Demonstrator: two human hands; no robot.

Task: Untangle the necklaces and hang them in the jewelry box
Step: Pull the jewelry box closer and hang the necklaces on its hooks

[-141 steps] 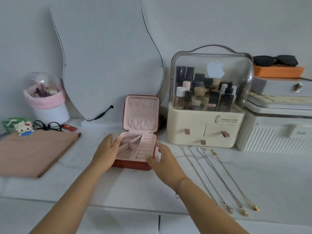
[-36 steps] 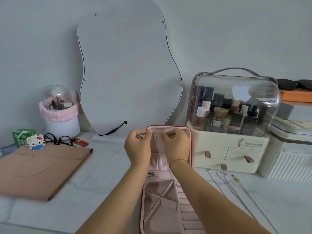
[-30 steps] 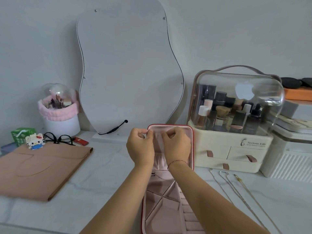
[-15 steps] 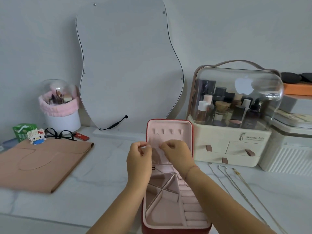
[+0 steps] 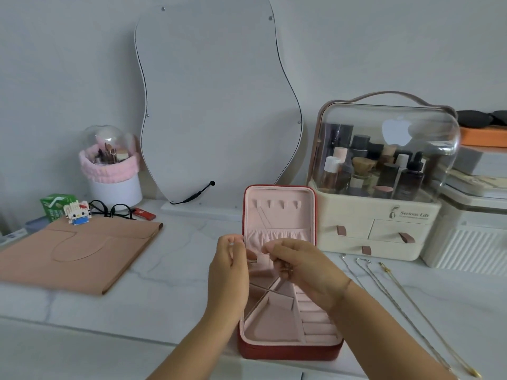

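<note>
The red jewelry box (image 5: 288,349) stands open near the table's front edge, its pink lid upright with a row of hooks along the top. A thin necklace (image 5: 262,217) hangs from the leftmost hook down towards the lid's gathered pocket. My left hand (image 5: 229,272) and my right hand (image 5: 307,267) are in front of that pocket. Each pinches the necklace's lower end, and a small metal piece shows at my left fingertips. Three more necklaces (image 5: 384,292) lie stretched out side by side on the table, right of the box.
A clear-topped cosmetics organiser (image 5: 375,229) stands just right of the lid, with white cases (image 5: 472,242) beyond it. A wavy mirror (image 5: 216,105) leans on the wall behind. At the left lie a tan pouch (image 5: 79,250), glasses (image 5: 109,208) and a brush holder (image 5: 112,171).
Both hands have come down from the hooks at the lid's top to the pocket. The chain now hangs from the left hook, and the view has tilted down.
</note>
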